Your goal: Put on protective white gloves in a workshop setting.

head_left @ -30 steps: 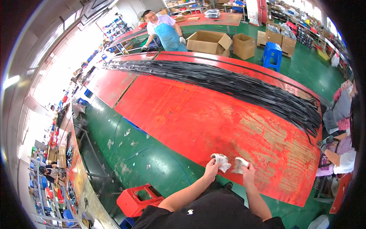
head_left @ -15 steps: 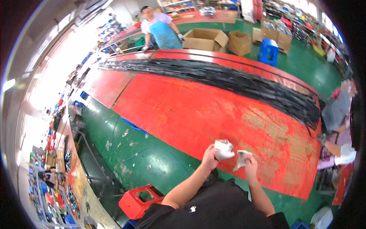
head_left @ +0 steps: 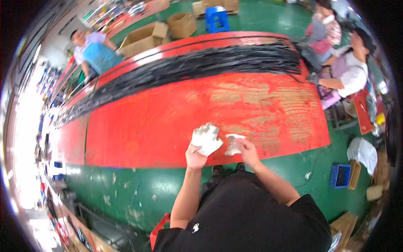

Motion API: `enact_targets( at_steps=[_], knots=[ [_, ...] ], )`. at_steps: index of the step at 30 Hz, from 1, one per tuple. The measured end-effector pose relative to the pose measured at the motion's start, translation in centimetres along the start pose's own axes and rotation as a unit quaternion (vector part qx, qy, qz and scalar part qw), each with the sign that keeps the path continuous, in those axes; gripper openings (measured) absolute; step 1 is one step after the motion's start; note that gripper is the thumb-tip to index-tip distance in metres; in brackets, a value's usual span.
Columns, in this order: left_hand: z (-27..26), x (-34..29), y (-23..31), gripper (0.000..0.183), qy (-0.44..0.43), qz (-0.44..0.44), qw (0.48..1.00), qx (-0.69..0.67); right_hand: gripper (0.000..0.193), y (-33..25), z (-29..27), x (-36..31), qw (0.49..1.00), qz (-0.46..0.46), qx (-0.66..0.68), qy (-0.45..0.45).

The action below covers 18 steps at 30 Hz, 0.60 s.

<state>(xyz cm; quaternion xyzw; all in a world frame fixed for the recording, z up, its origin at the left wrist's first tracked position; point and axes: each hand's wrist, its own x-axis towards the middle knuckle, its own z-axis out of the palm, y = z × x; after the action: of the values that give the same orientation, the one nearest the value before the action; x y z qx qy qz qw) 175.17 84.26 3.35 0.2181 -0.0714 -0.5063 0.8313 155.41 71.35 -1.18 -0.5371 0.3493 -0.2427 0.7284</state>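
Just over the near edge of the red table (head_left: 138, 130), my left hand (head_left: 195, 157) holds a white work glove (head_left: 206, 139) by its lower end. The glove's crumpled finger end points up and away from me. To its right, my right hand (head_left: 248, 152) pinches a second, greyish-white work glove (head_left: 233, 145), which is smaller in view and partly folded. A small gap separates the two gloves. Along the far side of the table lies a long bundle of black strips (head_left: 201, 63), well beyond both hands.
Two people (head_left: 350, 71) sit at the table's right end; another person in a blue apron (head_left: 100, 52) stands at the far left. Behind the table are cardboard boxes (head_left: 181, 26) and a blue stool (head_left: 217, 20). A blue crate (head_left: 340, 175) and a white sack (head_left: 362, 154) rest on the floor at right.
My view has swung to the right, bringing the two people at the table's end into full sight. The left glove now shows broader and more upright. Both hands keep hold of their gloves.
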Motion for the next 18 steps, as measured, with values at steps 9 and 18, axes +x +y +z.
enact_targets(
  at_steps=[9, 18],
  knots=[
    [4.0, 3.2, -6.9, 0.028, 0.086, -0.040, 0.994, 0.055, 0.041, 3.1, -0.8, 0.1, 0.999, 0.038, 0.027, 0.012],
    [1.8, 2.0, -11.1, 0.033, 0.148, -0.072, 0.885, 0.436, 0.024, 1.3, -2.1, 0.9, 0.993, -0.038, 0.076, 0.083]
  ],
)
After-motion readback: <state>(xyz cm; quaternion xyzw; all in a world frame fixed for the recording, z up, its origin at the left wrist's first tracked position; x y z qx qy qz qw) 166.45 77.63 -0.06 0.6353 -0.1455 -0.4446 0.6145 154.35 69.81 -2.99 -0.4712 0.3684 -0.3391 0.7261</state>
